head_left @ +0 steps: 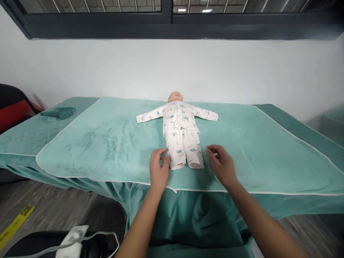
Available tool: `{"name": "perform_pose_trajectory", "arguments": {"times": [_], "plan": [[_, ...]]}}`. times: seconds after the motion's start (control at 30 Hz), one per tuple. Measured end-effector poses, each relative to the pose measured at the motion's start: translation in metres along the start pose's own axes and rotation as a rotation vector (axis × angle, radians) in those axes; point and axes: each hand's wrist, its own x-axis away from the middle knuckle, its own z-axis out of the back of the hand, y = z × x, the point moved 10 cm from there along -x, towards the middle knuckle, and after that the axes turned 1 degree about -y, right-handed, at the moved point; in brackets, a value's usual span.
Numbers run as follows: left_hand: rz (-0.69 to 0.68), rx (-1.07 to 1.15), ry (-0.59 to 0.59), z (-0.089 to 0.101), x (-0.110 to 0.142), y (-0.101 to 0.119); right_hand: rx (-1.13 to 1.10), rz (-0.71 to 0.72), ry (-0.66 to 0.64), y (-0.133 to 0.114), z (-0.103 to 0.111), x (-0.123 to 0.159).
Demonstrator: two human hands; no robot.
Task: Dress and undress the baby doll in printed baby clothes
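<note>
A baby doll point(175, 96) lies on its back, head toward the wall and arms stretched out sideways. It wears a white long-sleeved top point(177, 116) and white trousers point(184, 147), both with small green and coloured prints. The trouser legs lie flat, and no feet show at the cuffs. My left hand point(159, 168) is beside the left trouser leg, fingers curved and thumb apart; whether the tips touch the cloth I cannot tell. My right hand point(221, 165) hovers just right of the other leg, apart from it, fingers loosely bent with nothing visible between them.
A green plush cover point(107, 143) with white piping spreads over the bed, which has a face hole point(59, 113) at the left. Behind is a white wall point(107, 68) under a dark window frame point(94, 27). A white power strip point(72, 240) with a cable sits lower left.
</note>
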Motion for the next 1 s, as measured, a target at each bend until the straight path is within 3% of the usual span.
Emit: {"name": "perform_pose_trajectory", "arguments": {"times": [0.13, 0.37, 0.5, 0.63, 0.73, 0.83, 0.9, 1.0], "plan": [[-0.008, -0.035, -0.032, -0.016, -0.043, -0.009, 0.019, 0.148, 0.047, -0.013, -0.008, -0.049], [-0.128, -0.18, -0.124, -0.065, -0.097, 0.019, 0.331, 0.518, -0.103, -0.073, -0.07, -0.085], [-0.123, -0.279, -0.157, -0.079, -0.098, 0.02, 0.541, 0.597, -0.137, -0.083, -0.094, -0.095], [-0.161, -0.287, -0.139, -0.079, -0.086, 0.018, 0.615, 0.652, -0.117, -0.085, -0.1, -0.093], [-0.126, -0.175, -0.102, -0.072, -0.087, 0.008, 0.573, 0.701, -0.201, -0.085, -0.105, -0.085], [0.009, 0.014, -0.013, -0.059, -0.097, -0.015, 0.356, 0.645, -0.213, -0.076, -0.095, -0.093], [0.152, 0.141, 0.004, -0.054, -0.101, -0.038, 0.161, 0.494, -0.096, -0.056, -0.077, -0.113], [0.298, 0.326, -0.091, -0.059, -0.1, -0.06, 0.0, 0.192, 0.05, -0.006, -0.062, -0.141]]}}
